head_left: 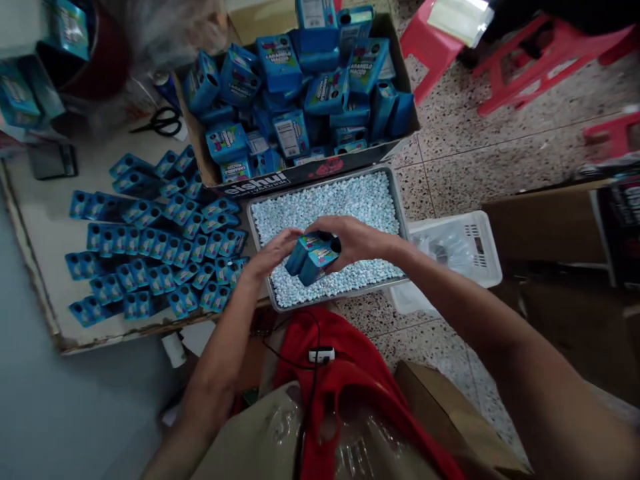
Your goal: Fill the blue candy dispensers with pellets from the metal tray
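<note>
Two small blue candy boxes (314, 259) are side by side above a metal tray (327, 299) filled with small pale blue and white candies (280, 220). A dark round hole shows in the top of the nearer box. My right hand (347, 239) wraps round the boxes from the right and behind. On their left side, my left hand (276, 252) presses its fingers against them; its fingertips are partly hidden. Many similar blue boxes (155, 243) stand in rows on the table to the left, with holes in their tops.
Behind the tray, a cardboard carton (320, 167) is heaped with blue candy boxes. Black scissors (163, 122) lie on the table (45, 233) at the back left. A white plastic basket (487, 247) is at the right. Red stools (530, 67) stand on the speckled floor.
</note>
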`<state>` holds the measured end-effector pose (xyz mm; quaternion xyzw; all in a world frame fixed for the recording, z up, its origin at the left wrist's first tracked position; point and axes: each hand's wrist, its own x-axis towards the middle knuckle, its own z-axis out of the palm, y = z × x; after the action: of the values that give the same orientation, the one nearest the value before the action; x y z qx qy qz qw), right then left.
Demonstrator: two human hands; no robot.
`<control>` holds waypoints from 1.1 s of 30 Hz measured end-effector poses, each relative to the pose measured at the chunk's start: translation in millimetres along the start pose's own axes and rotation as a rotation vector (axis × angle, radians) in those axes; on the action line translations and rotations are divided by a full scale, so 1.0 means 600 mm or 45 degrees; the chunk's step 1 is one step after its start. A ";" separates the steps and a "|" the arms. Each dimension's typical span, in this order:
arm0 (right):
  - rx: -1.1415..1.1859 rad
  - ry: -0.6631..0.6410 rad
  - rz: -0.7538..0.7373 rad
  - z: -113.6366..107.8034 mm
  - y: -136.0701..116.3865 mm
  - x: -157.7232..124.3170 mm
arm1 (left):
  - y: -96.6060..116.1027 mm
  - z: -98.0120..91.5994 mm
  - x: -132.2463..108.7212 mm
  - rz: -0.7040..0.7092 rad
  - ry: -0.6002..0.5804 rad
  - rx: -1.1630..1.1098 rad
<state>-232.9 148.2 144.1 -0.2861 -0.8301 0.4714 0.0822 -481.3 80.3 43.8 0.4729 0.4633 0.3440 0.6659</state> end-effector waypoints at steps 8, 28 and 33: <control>0.130 0.164 0.420 0.082 0.051 -0.009 | -0.002 0.071 -0.051 -0.073 0.178 0.330; -0.649 -0.042 -0.009 0.166 0.230 0.216 | -0.110 -0.075 -0.069 -0.412 0.561 -0.192; -0.707 -0.039 0.249 0.194 0.213 0.108 | -0.124 -0.052 -0.040 -0.418 0.468 -0.264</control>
<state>-282.7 148.4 -33.3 -0.3692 -0.8970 0.2361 -0.0576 -517.0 44.8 -23.7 0.2503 0.6092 0.3569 0.6624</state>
